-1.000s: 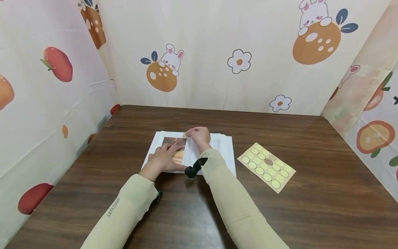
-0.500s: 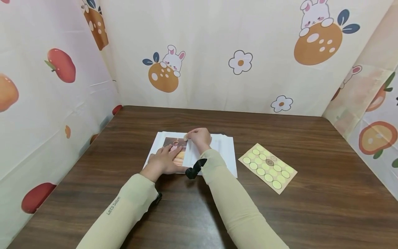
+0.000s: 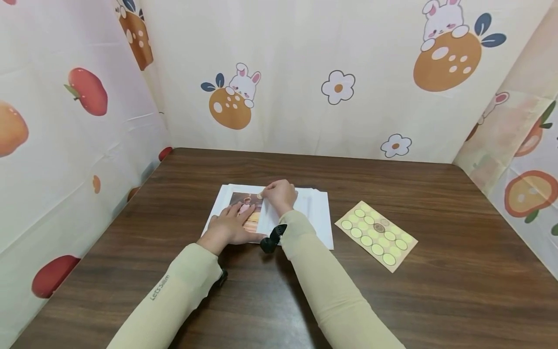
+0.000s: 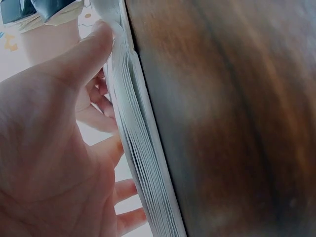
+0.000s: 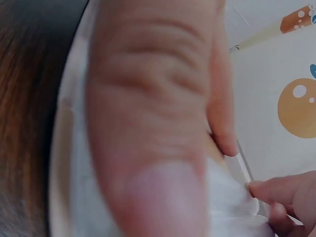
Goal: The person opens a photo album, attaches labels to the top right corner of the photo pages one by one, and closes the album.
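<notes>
Hands (image 3: pixel 227 227) (image 3: pixel 280 195) barely shifted | on book (image 3: pixel 319 213) | picture (image 3: pixel 253 223) inside, partly covered

Pages (image 3: pixel 316 213) are white; table (image 3: pixel 436 203), brown wood-grained; card (image 3: pixel 377 236), yellow-dotted.

I'm reading "Lets S…" on the left sleeve (image 3: pixel 172 295), right behind the left hand (image 3: pixel 229 229); the rest is looking blurred.

My left hand (image 5: pixel 150 113) fills the middle, its blurred thumb pointing to 6 o'clock. At 4 o'clock my right hand (image 5: pixel 292 200) pinches the edge of a white page (image 5: pixel 227 192). Counter (image 5: pixel 24 133) lies at 9, printed cloth (image 5: pixel 264 69) at 2.
</notes>
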A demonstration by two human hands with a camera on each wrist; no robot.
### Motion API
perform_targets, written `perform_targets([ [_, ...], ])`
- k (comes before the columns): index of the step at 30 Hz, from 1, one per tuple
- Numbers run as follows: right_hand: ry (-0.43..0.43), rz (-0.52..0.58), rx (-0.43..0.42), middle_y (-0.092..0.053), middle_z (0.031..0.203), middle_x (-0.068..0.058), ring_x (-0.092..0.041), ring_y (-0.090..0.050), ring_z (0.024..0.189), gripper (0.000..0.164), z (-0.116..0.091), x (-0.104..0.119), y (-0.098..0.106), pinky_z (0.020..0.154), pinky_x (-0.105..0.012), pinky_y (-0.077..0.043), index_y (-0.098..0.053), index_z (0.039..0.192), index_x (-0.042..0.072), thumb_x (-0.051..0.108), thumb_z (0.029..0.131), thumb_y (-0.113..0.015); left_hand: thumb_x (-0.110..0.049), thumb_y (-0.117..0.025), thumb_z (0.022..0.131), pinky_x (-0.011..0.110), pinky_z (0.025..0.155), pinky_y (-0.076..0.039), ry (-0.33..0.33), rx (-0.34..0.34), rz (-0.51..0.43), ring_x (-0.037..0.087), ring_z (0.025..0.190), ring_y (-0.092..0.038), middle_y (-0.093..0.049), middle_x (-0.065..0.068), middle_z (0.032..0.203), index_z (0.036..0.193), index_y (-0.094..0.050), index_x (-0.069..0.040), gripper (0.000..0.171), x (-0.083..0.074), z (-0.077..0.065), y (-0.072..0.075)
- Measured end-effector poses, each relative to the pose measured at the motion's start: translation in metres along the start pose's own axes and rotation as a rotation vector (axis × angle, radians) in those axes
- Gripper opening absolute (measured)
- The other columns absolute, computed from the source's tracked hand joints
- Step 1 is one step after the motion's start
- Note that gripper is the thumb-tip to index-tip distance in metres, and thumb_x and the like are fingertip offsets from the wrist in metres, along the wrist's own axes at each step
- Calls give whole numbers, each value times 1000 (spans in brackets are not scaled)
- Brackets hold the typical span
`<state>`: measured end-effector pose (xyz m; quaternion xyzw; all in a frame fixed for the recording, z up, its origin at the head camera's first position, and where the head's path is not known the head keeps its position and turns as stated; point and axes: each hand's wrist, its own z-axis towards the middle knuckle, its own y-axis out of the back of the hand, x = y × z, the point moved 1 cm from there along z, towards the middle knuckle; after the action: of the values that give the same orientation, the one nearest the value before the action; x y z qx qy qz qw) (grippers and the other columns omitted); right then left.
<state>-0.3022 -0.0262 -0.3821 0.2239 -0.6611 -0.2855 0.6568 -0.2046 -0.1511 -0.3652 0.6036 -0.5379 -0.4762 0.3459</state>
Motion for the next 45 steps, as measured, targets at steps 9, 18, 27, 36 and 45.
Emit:
perform_targets([
  [9, 34, 11, -58, -67, 84, -6, -30, -55, 92, 5, 3, -5, -1, 89, -41, -34, -68, 78, 8, 13, 79, -71, -77, -53, 70, 62, 99, -21, 6, 4, 0, 39, 134, -19, -16, 15, 152, 149, -23, -26, 98, -1, 2, -2],
  [18, -106, 540, 140, -62, 84, -7, -13, -54, 70, 28, 7, -5, 22, 63, -23, -44, -66, 106, -1, 20, 91, -56, -76, -56, 68, 63, 100, -18, 25, 17, -37, 40, 134, -17, -14, 15, 152, 149, -22, -28, 100, 2, 1, -3],
  [27, -394, 934, 701, -49, 63, -4, -8, -40, 47, 48, -10, 17, 24, 37, -13, -26, -44, 132, -8, 19, 94, -35, -82, -53, 64, 65, 99, -18, 19, 21, -30, 40, 135, -16, -13, 13, 153, 149, -22, -29, 105, 6, 7, -6],
  [36, -587, 995, 819, -48, 67, -6, -8, -37, 47, 43, -9, 5, 8, 36, -13, -22, -44, 126, -6, 21, 95, -31, -79, -54, 66, 62, 100, -18, 19, 41, -21, 39, 135, -15, -12, 15, 153, 149, -17, -29, 104, 2, 4, -3],
  [45, -593, 1034, 833, -46, 70, -7, -9, -36, 50, 32, -5, 2, 7, 36, -14, -24, -43, 116, -2, 18, 95, -31, -77, -58, 66, 63, 98, -20, 7, 2, -41, 40, 134, -18, -15, 14, 152, 149, -22, -29, 101, 1, 1, -1],
])
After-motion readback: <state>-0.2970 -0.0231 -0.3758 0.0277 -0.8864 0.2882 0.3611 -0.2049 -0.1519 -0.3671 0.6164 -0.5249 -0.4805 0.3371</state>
